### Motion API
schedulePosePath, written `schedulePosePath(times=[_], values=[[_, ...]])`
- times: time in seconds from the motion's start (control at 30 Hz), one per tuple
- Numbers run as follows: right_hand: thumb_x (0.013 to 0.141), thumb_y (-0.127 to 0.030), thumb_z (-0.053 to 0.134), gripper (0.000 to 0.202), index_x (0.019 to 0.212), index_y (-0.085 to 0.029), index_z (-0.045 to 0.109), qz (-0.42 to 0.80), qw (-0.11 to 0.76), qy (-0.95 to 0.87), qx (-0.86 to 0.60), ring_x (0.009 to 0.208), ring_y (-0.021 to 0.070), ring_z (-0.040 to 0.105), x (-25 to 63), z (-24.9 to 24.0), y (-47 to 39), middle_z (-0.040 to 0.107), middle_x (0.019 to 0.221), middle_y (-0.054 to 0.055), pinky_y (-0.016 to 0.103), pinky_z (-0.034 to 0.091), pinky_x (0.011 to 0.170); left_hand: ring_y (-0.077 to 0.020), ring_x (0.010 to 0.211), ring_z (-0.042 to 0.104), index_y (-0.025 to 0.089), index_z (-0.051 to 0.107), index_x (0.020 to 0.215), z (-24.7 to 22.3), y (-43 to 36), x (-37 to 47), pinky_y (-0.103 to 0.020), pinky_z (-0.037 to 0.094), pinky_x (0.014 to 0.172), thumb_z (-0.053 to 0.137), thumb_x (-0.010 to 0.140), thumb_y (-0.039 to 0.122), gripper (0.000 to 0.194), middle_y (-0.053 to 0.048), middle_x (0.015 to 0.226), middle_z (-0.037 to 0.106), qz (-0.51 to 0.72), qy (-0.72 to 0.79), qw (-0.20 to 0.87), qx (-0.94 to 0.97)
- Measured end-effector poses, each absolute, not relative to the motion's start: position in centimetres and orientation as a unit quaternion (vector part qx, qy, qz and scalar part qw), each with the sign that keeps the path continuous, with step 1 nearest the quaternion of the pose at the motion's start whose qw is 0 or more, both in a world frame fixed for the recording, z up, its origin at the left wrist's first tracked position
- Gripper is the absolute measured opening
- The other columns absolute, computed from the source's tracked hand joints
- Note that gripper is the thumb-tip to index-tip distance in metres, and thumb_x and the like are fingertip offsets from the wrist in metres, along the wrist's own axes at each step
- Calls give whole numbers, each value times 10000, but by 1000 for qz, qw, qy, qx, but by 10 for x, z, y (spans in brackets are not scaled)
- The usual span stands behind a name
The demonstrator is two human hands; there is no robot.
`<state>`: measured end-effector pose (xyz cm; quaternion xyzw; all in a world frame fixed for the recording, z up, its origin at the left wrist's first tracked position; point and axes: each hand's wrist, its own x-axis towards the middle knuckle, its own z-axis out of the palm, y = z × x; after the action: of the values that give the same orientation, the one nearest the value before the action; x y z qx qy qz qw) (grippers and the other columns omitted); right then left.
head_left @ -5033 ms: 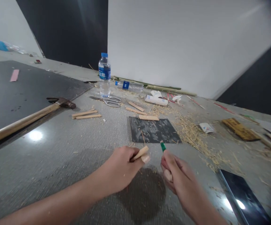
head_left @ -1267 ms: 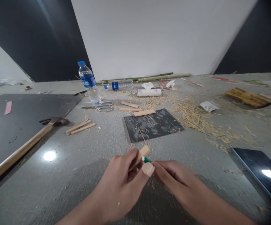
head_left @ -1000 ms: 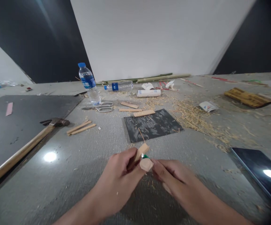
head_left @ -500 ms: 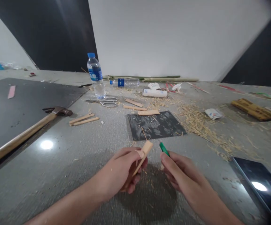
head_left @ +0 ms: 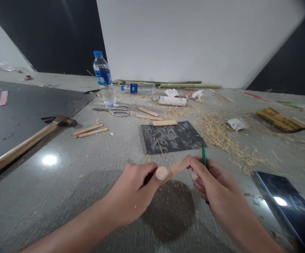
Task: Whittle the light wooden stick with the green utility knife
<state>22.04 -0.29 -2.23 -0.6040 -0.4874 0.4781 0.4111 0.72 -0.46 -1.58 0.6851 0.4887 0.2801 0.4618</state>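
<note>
My left hand (head_left: 138,191) is closed around one end of a flat, light wooden strip (head_left: 178,167), thumb pressed on its top face. The strip tilts up to the right, above the floor. My right hand (head_left: 217,186) pinches the strip's far end between thumb and finger. That same hand also grips a slim green tool (head_left: 204,156), held upright in the curled fingers; most of it is hidden, so its kind does not show. Just beyond the hands lies a black sheet (head_left: 173,138) with pale scuffs, and a short wooden strip (head_left: 165,123) rests on its back edge.
A claw hammer (head_left: 59,121) and wooden strips (head_left: 91,132) lie left. Scissors (head_left: 119,110), an upright water bottle (head_left: 104,79) and a lying bottle (head_left: 141,88) stand farther back. Shavings (head_left: 221,135), a phone (head_left: 281,200) and a yellow-brown block (head_left: 279,119) are right.
The strip has swung down toward the right, and my right hand now pinches its far end. The green tool has turned upright in that hand. The view has shifted slightly.
</note>
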Motion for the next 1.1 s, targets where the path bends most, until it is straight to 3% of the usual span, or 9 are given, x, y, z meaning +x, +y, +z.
schedulePosePath(times=[0.13,0.27,0.37,0.43,0.47,0.6,0.73,0.87,1.1], values=[[921,-634,608,407,889,-230,573,464,401,-501,-610,489,95,195,221,-20,-3,249,586,-104,237,179,418,-110,571,245,207,361,651,-15,-4,7,-261,188,486,435,1032,509,492,69,603,285,265,482,467,692],[957,-628,548,408,877,-229,570,401,373,-552,-628,510,112,307,223,-21,0,320,603,-77,252,234,446,-104,552,335,196,426,625,-15,-4,7,-257,225,494,464,1017,528,515,61,568,366,255,483,467,695],[1028,-574,426,400,1196,-245,578,331,360,-615,-619,569,144,448,223,-22,2,523,740,-14,275,344,497,-103,529,375,199,449,631,-17,-4,8,-248,244,477,424,1015,585,545,53,555,421,284,506,494,648],[1056,-499,390,451,1451,-283,405,279,350,-659,-605,596,161,519,222,-20,0,613,875,23,302,418,545,-102,500,368,206,431,623,-19,-3,9,-244,248,457,388,1018,603,562,53,536,426,305,521,519,605],[1062,-460,392,460,1488,-293,355,254,339,-680,-598,593,166,542,220,-18,-2,631,898,29,311,437,554,-101,487,360,209,424,615,-20,-2,9,-243,249,450,382,1017,609,568,54,523,422,313,526,529,588],[1056,-330,442,290,1339,-298,499,190,296,-760,-546,613,183,645,212,-12,-17,692,853,26,301,472,540,-101,458,354,209,458,615,-23,1,8,-243,257,442,391,1009,617,571,60,490,405,332,536,557,541],[1042,-225,482,232,1242,-307,565,168,281,-823,-465,776,200,741,205,-15,-28,767,969,39,290,553,657,-93,441,325,209,430,596,-21,2,8,-238,251,438,377,1017,603,580,68,471,374,340,528,570,529],[1037,-177,497,195,1164,-284,599,172,281,-847,-418,814,171,746,202,-21,-29,771,993,33,261,575,710,-84,449,313,205,429,598,-19,0,10,-220,255,430,409,1007,610,575,74,480,366,350,512,585,522],[1029,-169,516,182,1135,-258,634,133,322,-844,-409,661,129,690,205,-24,-27,719,823,-7,227,530,613,-66,394,268,210,433,586,-18,-3,13,-206,226,390,503,978,545,520,87,446,335,371,452,672,455]])
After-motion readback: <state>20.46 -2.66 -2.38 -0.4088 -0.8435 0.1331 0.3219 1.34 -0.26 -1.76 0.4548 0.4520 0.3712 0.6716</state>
